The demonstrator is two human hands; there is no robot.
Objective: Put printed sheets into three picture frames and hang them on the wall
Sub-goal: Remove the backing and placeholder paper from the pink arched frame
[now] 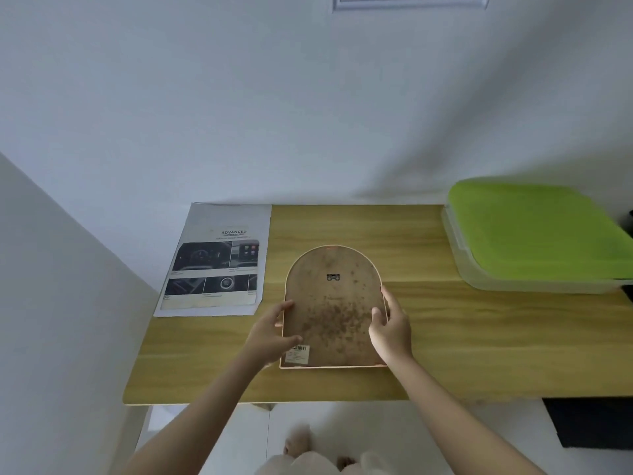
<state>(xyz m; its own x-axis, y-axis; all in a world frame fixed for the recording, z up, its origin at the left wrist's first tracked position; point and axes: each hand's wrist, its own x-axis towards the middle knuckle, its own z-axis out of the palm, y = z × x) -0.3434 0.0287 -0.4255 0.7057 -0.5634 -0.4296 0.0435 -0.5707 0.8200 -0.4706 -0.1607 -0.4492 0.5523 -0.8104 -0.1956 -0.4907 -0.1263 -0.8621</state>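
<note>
Head view, looking down over a wooden tabletop (445,337) set against a white wall (239,114). An arch-topped picture frame (334,310) lies face down in the middle of the tabletop, its brown, speckled backing board facing up, rounded end pointing toward the wall and straight end toward the person. A small metal hanger (333,277) sits on the backing near the rounded end, beyond both hands, and a barcode sticker (297,354) sits at the near left corner, just below the left thumb. The left hand (270,334) grips the frame's left edge, thumb lying across the backing and fingers (286,307) curled round the rim. The right hand (390,323) grips the frame's right edge in the same way, thumb on the backing and fingers (388,294) wrapped over the rim. Whether the frame is resting flat or slightly lifted cannot be told. To the left of the left hand, well apart from it, a printed sheet (214,260) lies flat at the back left corner of the tabletop; it shows dark photographs and the heading "ADVANCED". Far to the right of the right hand, a clear plastic box with a bright green lid (537,231) rests at the back right of the tabletop. High on the wall, the lower edge of a white frame (411,2) is visible. Below the tabletop's near edge, the person's feet (298,443) show on a pale floor.
</note>
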